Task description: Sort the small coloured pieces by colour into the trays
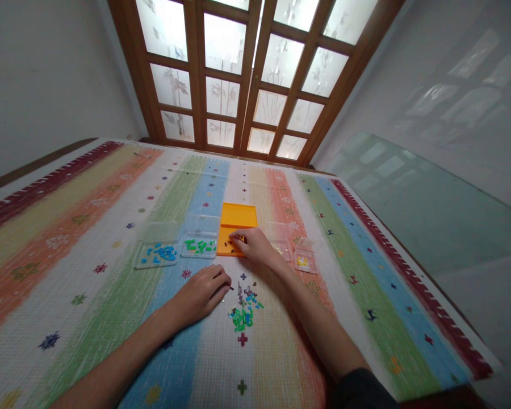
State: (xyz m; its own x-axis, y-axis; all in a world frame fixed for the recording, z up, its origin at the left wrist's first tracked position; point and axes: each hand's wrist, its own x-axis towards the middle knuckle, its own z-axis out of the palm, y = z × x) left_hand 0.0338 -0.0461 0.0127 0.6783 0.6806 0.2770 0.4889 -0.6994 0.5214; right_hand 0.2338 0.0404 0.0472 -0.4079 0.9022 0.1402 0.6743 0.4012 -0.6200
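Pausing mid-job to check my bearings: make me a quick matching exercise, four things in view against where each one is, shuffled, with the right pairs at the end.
Things
1. Right hand
2. Box of blue pieces
3. Left hand
4. Box of yellow pieces

Places
A. On the striped cloth, beside the loose pile of pieces
B. At the right end of the row of boxes
C. At the open orange box
D. At the left end of the row of boxes

Right pairs: 1-C, 2-D, 3-A, 4-B
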